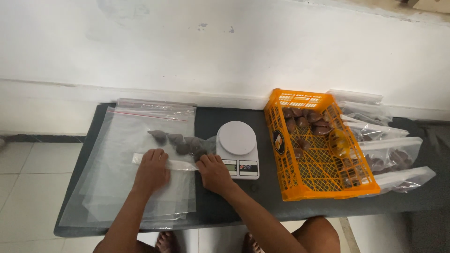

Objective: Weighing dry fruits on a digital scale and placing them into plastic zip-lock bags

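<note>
on the dark table (243,201), left hand (151,171) and right hand (213,172) press flat on a clear bag (180,150) of brown lumps (182,143) beside the scale (238,147).

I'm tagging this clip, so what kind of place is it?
Probably a small food-packing spot: a kitchen scale, an orange crate of brown pieces, and filled clear bags on a low dark bench.
</note>
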